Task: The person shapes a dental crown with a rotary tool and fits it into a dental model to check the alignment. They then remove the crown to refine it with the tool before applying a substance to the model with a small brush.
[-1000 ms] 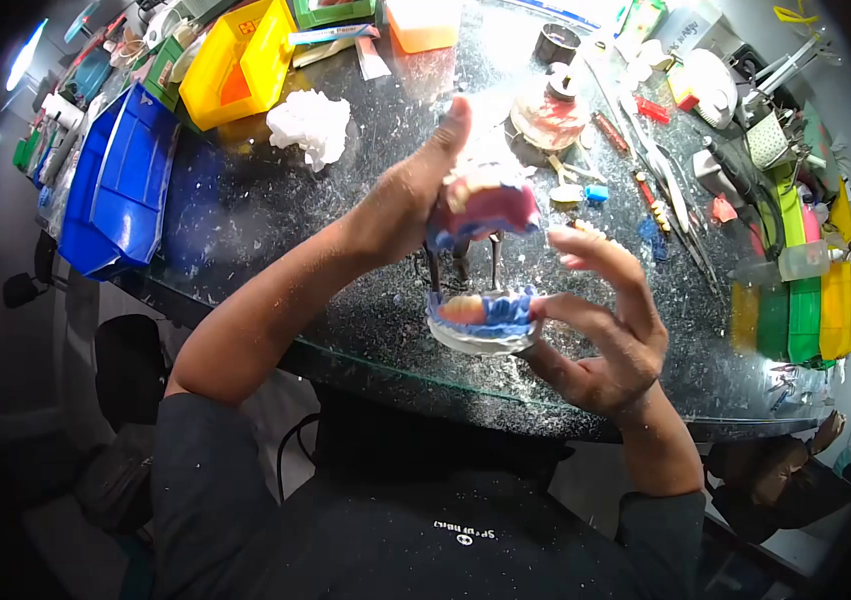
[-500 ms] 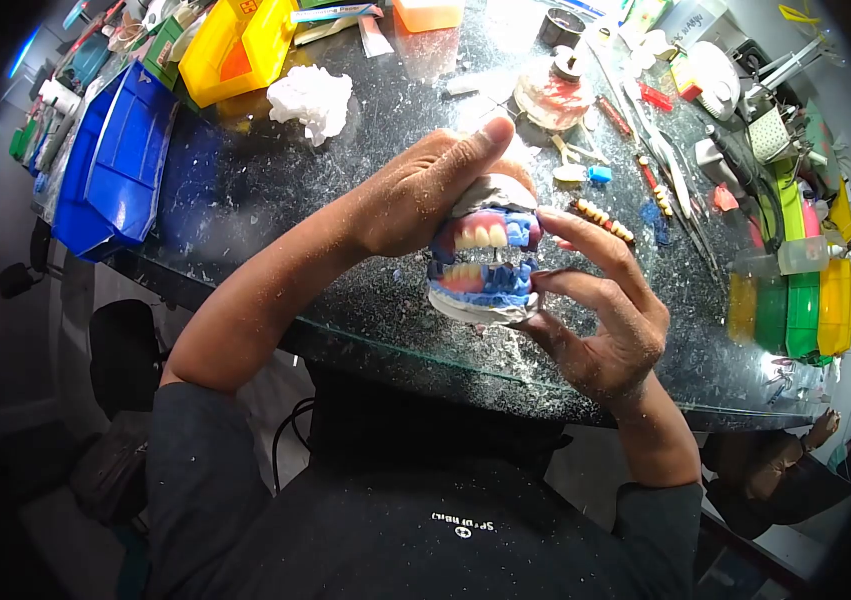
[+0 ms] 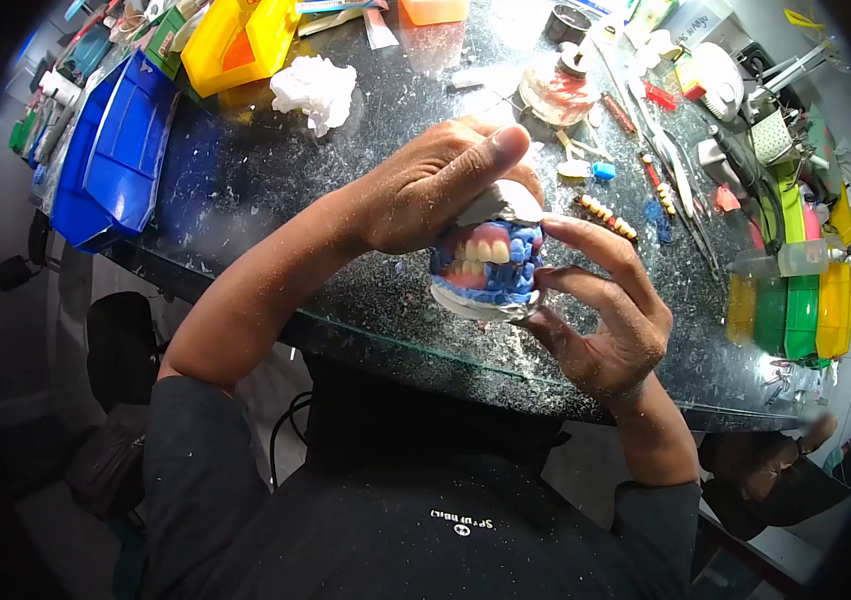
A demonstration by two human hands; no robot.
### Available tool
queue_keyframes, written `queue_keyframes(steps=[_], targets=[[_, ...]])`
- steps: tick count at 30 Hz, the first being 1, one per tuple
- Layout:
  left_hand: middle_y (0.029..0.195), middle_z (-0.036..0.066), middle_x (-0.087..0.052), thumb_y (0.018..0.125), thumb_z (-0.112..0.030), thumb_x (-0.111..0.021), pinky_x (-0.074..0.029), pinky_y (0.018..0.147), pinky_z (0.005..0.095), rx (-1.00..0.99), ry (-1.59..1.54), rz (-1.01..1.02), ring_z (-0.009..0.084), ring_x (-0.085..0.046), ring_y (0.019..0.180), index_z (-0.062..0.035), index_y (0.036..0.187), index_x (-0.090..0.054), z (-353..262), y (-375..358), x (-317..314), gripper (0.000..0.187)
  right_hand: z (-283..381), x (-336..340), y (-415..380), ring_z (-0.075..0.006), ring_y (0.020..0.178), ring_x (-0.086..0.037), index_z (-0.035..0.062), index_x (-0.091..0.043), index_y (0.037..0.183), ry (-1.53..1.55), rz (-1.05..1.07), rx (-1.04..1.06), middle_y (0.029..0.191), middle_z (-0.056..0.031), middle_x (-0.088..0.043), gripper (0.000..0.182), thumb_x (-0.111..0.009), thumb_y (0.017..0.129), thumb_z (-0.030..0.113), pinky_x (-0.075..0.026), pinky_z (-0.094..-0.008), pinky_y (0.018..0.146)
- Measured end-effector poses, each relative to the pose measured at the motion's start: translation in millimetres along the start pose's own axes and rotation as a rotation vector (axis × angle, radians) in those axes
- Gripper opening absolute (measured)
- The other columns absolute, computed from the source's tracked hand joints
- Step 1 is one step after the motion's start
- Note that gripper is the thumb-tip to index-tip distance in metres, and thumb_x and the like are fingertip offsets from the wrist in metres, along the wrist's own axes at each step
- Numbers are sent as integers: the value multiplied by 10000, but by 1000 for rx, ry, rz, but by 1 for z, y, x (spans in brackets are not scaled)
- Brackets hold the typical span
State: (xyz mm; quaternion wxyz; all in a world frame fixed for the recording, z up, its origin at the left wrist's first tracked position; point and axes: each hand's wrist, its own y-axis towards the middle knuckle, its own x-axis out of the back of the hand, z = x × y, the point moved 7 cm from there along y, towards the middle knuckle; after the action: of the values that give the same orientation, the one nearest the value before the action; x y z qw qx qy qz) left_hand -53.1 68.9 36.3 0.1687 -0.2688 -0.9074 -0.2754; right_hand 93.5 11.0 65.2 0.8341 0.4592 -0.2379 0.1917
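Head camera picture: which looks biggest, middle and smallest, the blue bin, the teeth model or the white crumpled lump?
1. blue bin
2. teeth model, though it is held nearer the camera, so unsure
3. white crumpled lump

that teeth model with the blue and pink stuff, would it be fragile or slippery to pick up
The dental model looks stiff and probably brittle: its white bases resemble plaster, and white chips litter the glass table. It is two stacked halves, with the left hand pressing the top and the right hand cupping below, so a one-sided grip might let them part. The powder on both hands suggests a chalky surface, likely not slippery.
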Motion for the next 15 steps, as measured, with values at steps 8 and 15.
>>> queue_keyframes(steps=[8,15], targets=[[918,146,-672,1021,-420,-122,-378,903,384,34,8,27,265,-543,871,-21,918,-670,-1,0,0,685,0,0,1,-292,991,-655,-5,-658,869,0,6,-1,1112,-185,-652,220,-773,762,149,-538,-374,822],[845,156,-648,1006,-525,-146,-449,775,332,270,31,61,234,-579,770,2,866,-671,8,-5,0,757,-4,-2,-1,-285,991,-656,-17,-674,897,-3,13,-29,1109,-187,-651,260,-786,745,161,-540,-367,820]])
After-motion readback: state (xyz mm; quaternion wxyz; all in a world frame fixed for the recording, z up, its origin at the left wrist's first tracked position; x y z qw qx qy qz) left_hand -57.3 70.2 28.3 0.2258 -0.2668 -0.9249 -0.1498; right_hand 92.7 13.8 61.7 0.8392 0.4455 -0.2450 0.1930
